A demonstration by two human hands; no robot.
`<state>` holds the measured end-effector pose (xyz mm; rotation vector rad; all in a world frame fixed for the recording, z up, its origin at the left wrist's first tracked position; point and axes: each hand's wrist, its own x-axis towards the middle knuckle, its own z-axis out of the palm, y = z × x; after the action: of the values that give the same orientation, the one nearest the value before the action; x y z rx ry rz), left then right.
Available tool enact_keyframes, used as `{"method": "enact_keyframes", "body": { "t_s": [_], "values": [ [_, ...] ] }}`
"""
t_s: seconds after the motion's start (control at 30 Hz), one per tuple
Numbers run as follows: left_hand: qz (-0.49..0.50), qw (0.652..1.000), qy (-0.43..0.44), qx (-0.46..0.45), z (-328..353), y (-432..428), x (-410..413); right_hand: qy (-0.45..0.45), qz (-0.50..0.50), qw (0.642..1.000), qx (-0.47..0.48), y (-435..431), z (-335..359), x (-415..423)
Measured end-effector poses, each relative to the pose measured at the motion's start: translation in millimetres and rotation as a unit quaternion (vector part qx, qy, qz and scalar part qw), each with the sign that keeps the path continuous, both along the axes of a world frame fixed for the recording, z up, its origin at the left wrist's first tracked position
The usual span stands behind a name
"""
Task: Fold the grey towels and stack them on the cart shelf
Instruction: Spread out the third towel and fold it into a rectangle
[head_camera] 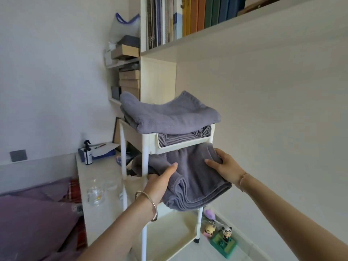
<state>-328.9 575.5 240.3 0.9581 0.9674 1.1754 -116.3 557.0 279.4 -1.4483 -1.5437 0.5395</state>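
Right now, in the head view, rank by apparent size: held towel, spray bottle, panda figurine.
1. held towel
2. spray bottle
3. panda figurine, close to the bottle; distances differ, so that pair is unsure.

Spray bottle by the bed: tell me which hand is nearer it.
Left. The left hand grips the grey towel on the side toward the spray bottle; the right hand holds the opposite side, farther off.

**Home bedroom**

Purple pillow (pixel 33 223) and bedding bottom left, so there's a bed. The low ledge (pixel 101 172) beside it holds a spray bottle (pixel 87 153) and a glass jar (pixel 96 193). White wall shelf packed with books (pixel 197 16), and cardboard boxes (pixel 130 81) stacked in the side nook. Toy figurines (pixel 227 232) on the floor by the wall. Small white cart (pixel 144 147) stacked with grey towels (pixel 169 117). Household clutter, living-space scale.
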Motion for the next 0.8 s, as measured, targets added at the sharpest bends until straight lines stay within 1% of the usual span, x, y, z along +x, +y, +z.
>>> {"method": "enact_keyframes", "body": {
  "t_s": [0.1, 0.23, 0.3, 0.47, 0.53, 0.63, 0.73, 0.8],
  "values": [
    [0.034, 0.999, 0.007, 0.008, 14.3, -1.4, 6.5, 0.014, 0.027, 0.999, -0.007, 25.4, 6.4, -5.5],
    [0.072, 0.996, 0.042, 0.017, 3.9, 13.0, 12.2, 0.038, 0.07, 0.995, -0.058, 53.6, 2.1, -7.7],
    [0.105, 0.993, 0.047, 0.009, -2.4, 20.4, 13.7, 0.025, 0.073, 0.995, -0.063, 67.7, -6.0, -8.1],
    [0.159, 0.987, 0.017, 0.016, -7.6, 31.3, 21.3, 0.013, 0.051, 0.998, -0.036, 94.2, -16.9, -13.2],
    [0.169, 0.984, 0.048, 0.016, -10.5, 33.6, 22.5, 0.002, 0.044, 0.998, -0.042, 102.8, -17.9, -13.1],
    [0.194, 0.974, 0.119, 0.01, -24.2, 39.7, 24.1, -0.016, 0.05, 0.995, -0.084, 116.3, -27.3, -11.7],
    [0.202, 0.968, 0.145, 0.007, -34.5, 43.5, 24.8, -0.038, 0.029, 0.993, -0.107, 127.8, -41.2, -10.4],
    [0.212, 0.956, 0.202, -0.003, -39.6, 44.8, 25.3, -0.075, 0.015, 0.99, -0.117, 132.2, -46.9, -10.4]
  ]
}}
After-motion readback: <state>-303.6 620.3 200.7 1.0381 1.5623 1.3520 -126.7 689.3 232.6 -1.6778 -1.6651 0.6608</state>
